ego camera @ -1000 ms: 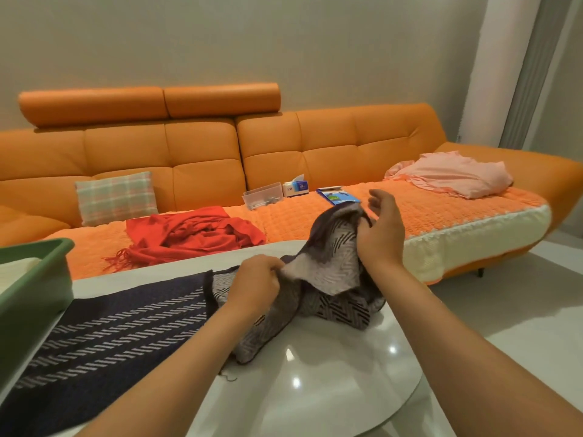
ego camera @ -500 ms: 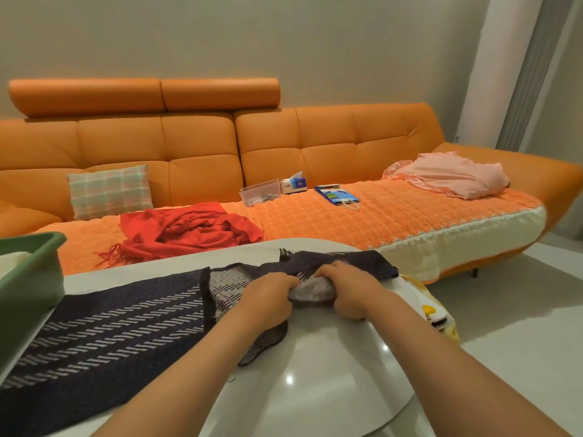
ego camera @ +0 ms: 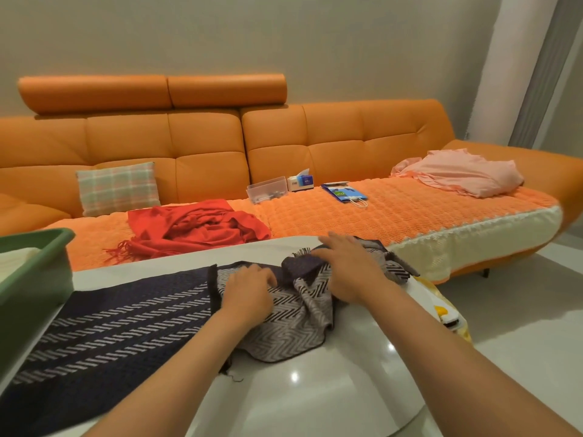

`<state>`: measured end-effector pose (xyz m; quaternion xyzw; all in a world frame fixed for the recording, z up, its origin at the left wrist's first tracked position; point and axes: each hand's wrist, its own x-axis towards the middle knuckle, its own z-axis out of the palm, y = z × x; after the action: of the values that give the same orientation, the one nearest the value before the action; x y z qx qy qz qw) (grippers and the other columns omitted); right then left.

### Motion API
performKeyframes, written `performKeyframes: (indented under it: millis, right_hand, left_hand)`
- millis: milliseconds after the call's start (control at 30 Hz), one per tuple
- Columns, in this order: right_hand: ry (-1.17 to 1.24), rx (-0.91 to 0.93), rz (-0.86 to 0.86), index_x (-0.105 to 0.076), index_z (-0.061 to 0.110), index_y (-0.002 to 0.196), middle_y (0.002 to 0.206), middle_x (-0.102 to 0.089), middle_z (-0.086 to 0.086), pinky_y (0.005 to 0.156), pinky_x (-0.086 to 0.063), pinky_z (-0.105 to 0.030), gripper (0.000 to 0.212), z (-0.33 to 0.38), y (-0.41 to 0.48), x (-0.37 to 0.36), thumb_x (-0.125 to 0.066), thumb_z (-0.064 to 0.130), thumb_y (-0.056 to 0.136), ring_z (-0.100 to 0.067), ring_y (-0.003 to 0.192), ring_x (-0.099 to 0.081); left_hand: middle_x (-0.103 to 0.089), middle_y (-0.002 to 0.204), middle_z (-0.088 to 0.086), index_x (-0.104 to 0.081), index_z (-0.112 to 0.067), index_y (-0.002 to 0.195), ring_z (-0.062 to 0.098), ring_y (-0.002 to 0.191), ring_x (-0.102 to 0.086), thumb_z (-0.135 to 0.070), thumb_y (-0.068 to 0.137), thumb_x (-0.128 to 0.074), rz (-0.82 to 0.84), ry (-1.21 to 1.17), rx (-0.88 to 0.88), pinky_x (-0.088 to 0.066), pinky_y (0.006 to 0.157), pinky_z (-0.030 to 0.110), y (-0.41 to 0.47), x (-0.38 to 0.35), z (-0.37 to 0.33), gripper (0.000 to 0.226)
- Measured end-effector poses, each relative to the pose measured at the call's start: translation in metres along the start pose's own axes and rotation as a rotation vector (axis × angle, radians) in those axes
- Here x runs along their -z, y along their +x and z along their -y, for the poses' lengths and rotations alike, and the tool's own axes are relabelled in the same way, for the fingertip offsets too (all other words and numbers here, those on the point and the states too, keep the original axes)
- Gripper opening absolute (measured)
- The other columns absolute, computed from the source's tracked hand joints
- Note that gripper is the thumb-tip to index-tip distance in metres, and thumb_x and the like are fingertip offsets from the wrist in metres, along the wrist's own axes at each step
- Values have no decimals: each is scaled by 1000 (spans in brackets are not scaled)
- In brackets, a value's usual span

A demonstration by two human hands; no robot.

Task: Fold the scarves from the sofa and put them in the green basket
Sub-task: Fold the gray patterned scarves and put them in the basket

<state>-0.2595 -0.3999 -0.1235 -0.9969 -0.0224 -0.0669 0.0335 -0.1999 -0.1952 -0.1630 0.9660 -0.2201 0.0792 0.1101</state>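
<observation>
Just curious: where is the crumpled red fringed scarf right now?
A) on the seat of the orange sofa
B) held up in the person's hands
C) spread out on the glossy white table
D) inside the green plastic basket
A: the crumpled red fringed scarf lies on the seat of the orange leather sofa, just right of the plaid cushion.

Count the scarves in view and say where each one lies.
2. The dark patterned scarf lies on the white table; the red scarf is bunched on the sofa seat. The pink cloth farther right might be another, and the green basket may hide more.
</observation>
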Motion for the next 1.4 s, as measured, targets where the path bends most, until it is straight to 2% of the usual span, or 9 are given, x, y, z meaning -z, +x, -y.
performKeyframes:
  millis: [133,300,467,567,733,867,1000,1233,1400]
  right_hand:
    - [338,1,42,-67,27,126,138,-59,3,106,-42,-36,44,38,3,3,-52,17,86,-22,128,-51]
    - [-143,-67,-40,-47,24,137,133,-40,-9,80,-44,-40,54,45,30,-18,-66,21,86,-31,121,-44]
    - [134,-418,-178,-69,13,104,99,-64,-7,64,-46,-32,21,39,66,-23,-50,20,98,-29,88,-63]
    - [497,-537,-355,-67,10,118,111,-68,-10,75,-50,-36,30,28,88,-25,-45,24,102,-32,104,-63]
    - [553,-291,2,27,27,153,143,-43,-6,86,-46,-47,108,35,100,-51,-63,20,94,-22,103,-56]
    - [-193,-102,-51,1,22,159,165,12,-18,120,1,-60,84,48,89,-51,-53,17,95,-34,152,12]
    - [-47,124,9,-31,20,153,164,-16,-14,122,-16,-50,53,69,78,-53,-41,30,102,-29,151,-11]
    - [-8,-134,330,1,44,157,166,12,-5,113,6,-69,86,57,45,-73,-17,86,84,-24,152,16]
    - [-58,-39,255,-1,35,159,167,8,-8,119,3,-62,77,65,34,-62,-16,74,95,-24,153,13]
  left_hand:
    - [-26,161,4,-32,-26,153,25,147,-23,-50,100,-40,317,60,-125,-18,120,40,-2,-16,12,58]
    - [-36,156,6,-37,-20,151,23,143,-32,-31,104,-39,301,-128,-182,-23,119,36,14,-11,8,49]
    - [-41,152,2,-44,-24,147,25,139,-37,-25,102,-39,305,-96,-189,-31,114,43,40,-8,21,46]
    - [-16,164,-2,-19,-32,157,20,150,-16,-32,104,-38,378,-217,-204,-16,122,41,53,-14,29,55]
    - [-16,163,-7,-12,-30,158,10,149,-17,-24,105,-39,279,-481,-189,-12,121,27,48,-30,39,59]
    - [-49,145,-3,-49,-23,141,17,135,-43,-11,100,-42,-107,-362,-136,-32,114,35,35,-22,62,43]
    - [-57,122,-2,-60,-24,114,24,115,-52,-20,94,-48,-152,-56,-2,-40,95,41,6,-13,79,24]
    - [5,166,-6,-6,-39,157,17,152,6,-68,96,-25,237,-51,32,1,123,44,-30,-17,97,70]
    - [-39,152,-6,-39,-31,147,17,139,-35,-53,100,-37,15,-59,-35,-28,112,40,-43,4,100,52]
